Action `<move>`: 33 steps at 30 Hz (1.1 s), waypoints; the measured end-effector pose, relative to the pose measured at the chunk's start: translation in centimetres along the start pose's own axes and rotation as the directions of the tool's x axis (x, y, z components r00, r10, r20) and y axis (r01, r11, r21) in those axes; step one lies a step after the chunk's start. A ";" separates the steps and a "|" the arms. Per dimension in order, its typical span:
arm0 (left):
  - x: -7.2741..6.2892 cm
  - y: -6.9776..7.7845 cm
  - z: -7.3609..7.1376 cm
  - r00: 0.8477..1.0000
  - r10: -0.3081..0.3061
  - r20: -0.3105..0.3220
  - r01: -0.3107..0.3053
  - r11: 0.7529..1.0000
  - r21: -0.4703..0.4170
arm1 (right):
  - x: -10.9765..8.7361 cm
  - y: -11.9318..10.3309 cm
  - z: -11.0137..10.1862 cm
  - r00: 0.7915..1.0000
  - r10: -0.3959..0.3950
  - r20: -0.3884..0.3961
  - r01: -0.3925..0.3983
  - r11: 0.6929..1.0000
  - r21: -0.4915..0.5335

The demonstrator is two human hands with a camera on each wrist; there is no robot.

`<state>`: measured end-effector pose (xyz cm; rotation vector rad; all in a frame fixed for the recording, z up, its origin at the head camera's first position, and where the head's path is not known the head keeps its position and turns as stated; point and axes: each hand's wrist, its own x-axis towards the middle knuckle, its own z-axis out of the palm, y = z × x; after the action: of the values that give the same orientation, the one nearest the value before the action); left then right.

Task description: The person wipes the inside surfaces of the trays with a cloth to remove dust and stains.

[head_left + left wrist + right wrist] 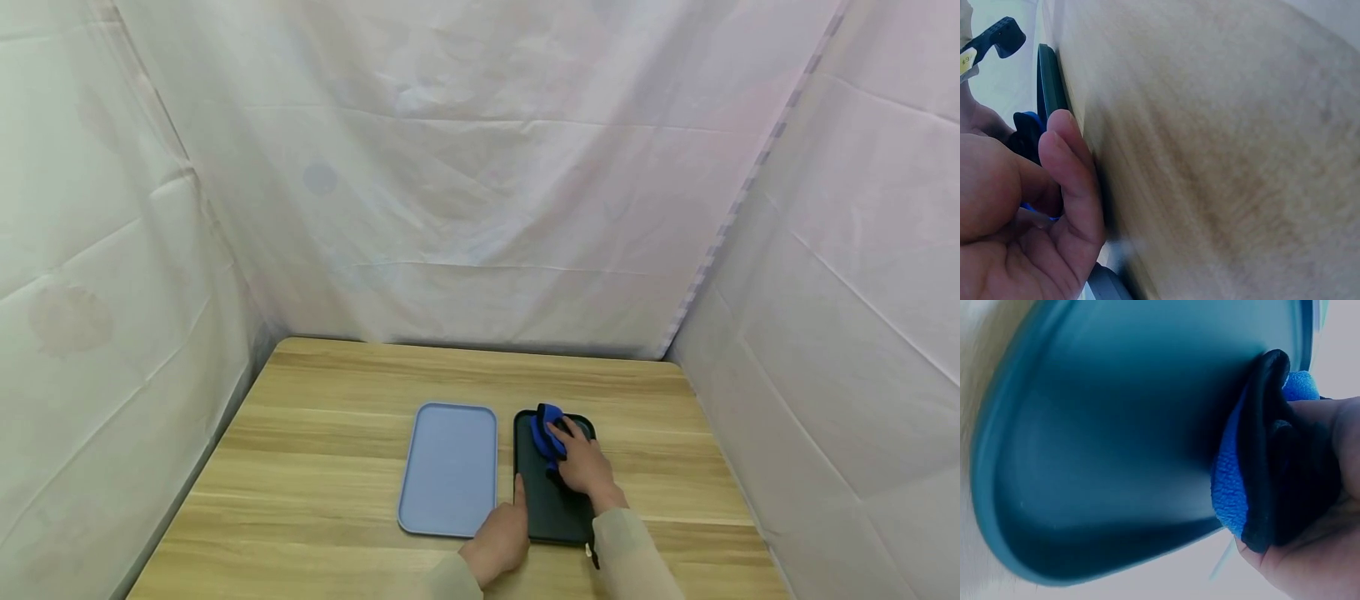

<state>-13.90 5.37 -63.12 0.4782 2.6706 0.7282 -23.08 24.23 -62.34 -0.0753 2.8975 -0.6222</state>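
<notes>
In the head view my right hand grips a folded blue and black cloth over the far part of a dark green tray. Close up, the cloth shows a fuzzy blue face and black edging, bunched between thumb and fingers just over the tray's smooth surface. My left hand holds the same tray at its near left rim, one digit stretched along it. From the left wrist, the other fingers are curled low by the wooden table; their contact with the rim is hidden.
A light blue tray lies flat just left of the dark one, its near right corner beside my left hand. Both trays are on a wooden table. Pale fabric encloses the table at the back and both sides.
</notes>
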 end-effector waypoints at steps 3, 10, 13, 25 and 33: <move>0.0 0.0 0.0 1.000 0.006 -0.008 -0.006 1.000 0.005 | -0.1 0.2 -0.4 1.000 0.027 0.004 -0.027 1.000 -0.003; -0.1 0.0 0.0 1.000 0.020 -0.018 -0.019 1.000 0.002 | 0.0 0.8 -0.8 0.996 0.087 0.018 -0.086 0.996 -0.027; -0.1 0.0 0.0 1.000 0.023 -0.013 -0.023 1.000 -0.004 | 0.1 1.1 -0.9 0.995 0.098 0.020 -0.097 0.995 -0.038; -0.1 0.1 0.3 1.000 0.012 0.000 -0.012 0.998 -0.056 | -0.4 1.1 -1.0 0.993 0.115 0.006 -0.115 0.992 -0.044; -0.2 0.2 0.2 1.000 -0.003 0.002 0.003 0.998 -0.057 | -1.3 1.3 -0.8 0.995 0.099 -0.010 -0.099 0.995 -0.021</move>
<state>-13.65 5.54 -63.10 0.4600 2.6403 0.8010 -22.02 25.83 -61.90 0.0680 2.8963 -0.5757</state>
